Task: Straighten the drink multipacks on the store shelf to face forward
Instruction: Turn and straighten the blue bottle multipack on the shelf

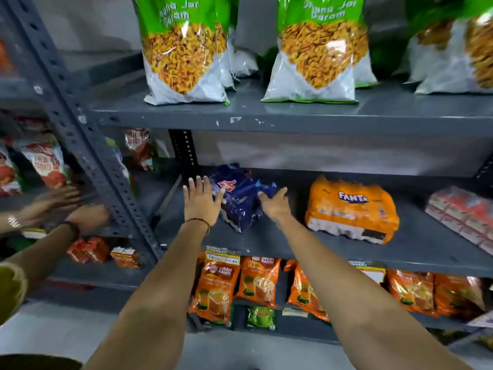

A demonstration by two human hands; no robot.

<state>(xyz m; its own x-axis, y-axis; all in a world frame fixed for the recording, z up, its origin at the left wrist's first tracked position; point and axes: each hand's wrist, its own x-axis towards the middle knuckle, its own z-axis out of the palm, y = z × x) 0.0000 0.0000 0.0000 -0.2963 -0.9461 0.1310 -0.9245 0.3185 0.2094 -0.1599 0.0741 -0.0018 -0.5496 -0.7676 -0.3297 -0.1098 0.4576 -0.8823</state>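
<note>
"fanta" on orange multipack [351,209], "wagh bakri" on orange tea pouches [216,287], "jor garam" on green snack bags [184,49]

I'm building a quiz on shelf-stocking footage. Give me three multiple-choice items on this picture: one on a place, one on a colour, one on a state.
1. Where is the blue multipack?
A. top shelf
B. middle shelf, left of the Fanta pack
C. floor

2. What colour is the Fanta pack?
A. orange
B. green
C. purple

3. How do the left hand and right hand stand?
A. clenched fists
B. holding a bottle
C. open, either side of the blue multipack

Answers: 1 B, it lies beside Fanta; 2 A, orange wrap; 3 C, fingers spread.
</note>
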